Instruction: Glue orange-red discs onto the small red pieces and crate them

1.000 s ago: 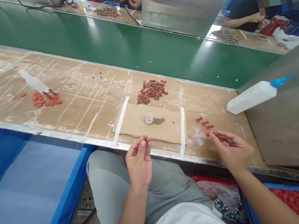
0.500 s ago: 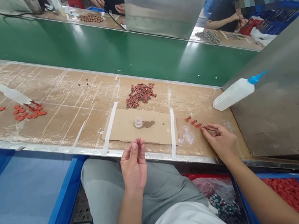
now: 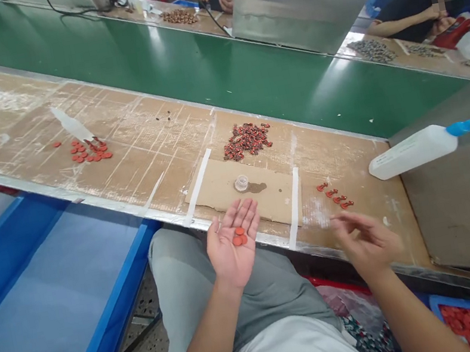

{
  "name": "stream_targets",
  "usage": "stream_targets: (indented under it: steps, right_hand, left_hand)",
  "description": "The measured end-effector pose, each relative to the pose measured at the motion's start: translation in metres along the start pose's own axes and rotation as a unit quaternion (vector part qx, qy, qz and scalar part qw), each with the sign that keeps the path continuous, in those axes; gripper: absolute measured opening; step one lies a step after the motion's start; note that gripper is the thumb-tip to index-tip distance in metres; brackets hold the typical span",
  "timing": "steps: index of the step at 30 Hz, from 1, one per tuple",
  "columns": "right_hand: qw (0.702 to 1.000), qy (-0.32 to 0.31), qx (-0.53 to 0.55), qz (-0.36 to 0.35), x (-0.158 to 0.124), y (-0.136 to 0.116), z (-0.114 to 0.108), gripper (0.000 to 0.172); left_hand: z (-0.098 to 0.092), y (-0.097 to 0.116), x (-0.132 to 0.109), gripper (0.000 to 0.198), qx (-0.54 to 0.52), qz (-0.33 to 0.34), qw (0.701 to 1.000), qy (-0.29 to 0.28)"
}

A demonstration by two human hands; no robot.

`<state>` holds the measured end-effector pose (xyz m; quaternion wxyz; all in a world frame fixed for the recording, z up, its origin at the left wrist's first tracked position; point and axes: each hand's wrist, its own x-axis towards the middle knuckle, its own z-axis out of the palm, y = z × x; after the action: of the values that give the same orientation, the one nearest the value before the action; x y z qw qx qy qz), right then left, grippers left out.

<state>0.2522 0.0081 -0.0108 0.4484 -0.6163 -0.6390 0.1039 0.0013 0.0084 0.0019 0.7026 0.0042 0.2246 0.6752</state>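
My left hand (image 3: 235, 249) is palm up with its fingers stretched out, and three small red discs (image 3: 239, 237) lie in its palm. My right hand (image 3: 367, 240) is just in front of a short row of red pieces with dark stems (image 3: 333, 196), apart from them. Its fingers are bent and blurred, so anything between the tips cannot be made out. Beyond my left hand, a small clear cup (image 3: 241, 183) stands on a taped-down cardboard sheet (image 3: 214, 189), beside a dark wet stain. Behind the sheet lies a heap of small red-and-dark parts (image 3: 247, 140).
A white bottle with a blue nozzle (image 3: 415, 150) leans at the right by a metal panel. Left on the bench are loose red discs (image 3: 92, 155) and a white strip (image 3: 74, 124). A green belt (image 3: 177, 52) runs behind. Blue trays flank my legs; people sit opposite.
My left hand has opened out from a cupped shape, uncovering the red discs. My right hand has drawn back from the row of pieces, leaving the nearest one lying there. The view has shifted left.
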Motion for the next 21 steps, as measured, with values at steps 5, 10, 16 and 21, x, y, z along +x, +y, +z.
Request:
stream_targets:
  steps: [5, 10, 16, 21]
  right_hand:
    - [0.955, -0.212, 0.049, -0.2, -0.008, -0.064, 0.041, 0.039]
    - [0.931, -0.262, 0.064, -0.244, -0.004, -0.081, 0.068, 0.042]
    - [0.949, -0.248, 0.194, -0.023, -0.005, -0.09, 0.067, 0.032]
    - [0.861, -0.244, 0.358, 0.267, -0.004, -0.092, 0.068, 0.039]
  left_hand:
    - [0.006, -0.004, -0.006, 0.049, 0.015, -0.036, 0.999, -0.008]
    - [0.004, -0.008, -0.011, 0.046, 0.007, -0.041, 0.999, -0.026]
    - [-0.001, -0.01, -0.01, 0.035, 0.003, -0.006, 1.0, 0.001]
    - [-0.005, -0.012, -0.01, 0.026, 0.029, -0.033, 0.999, 0.025]
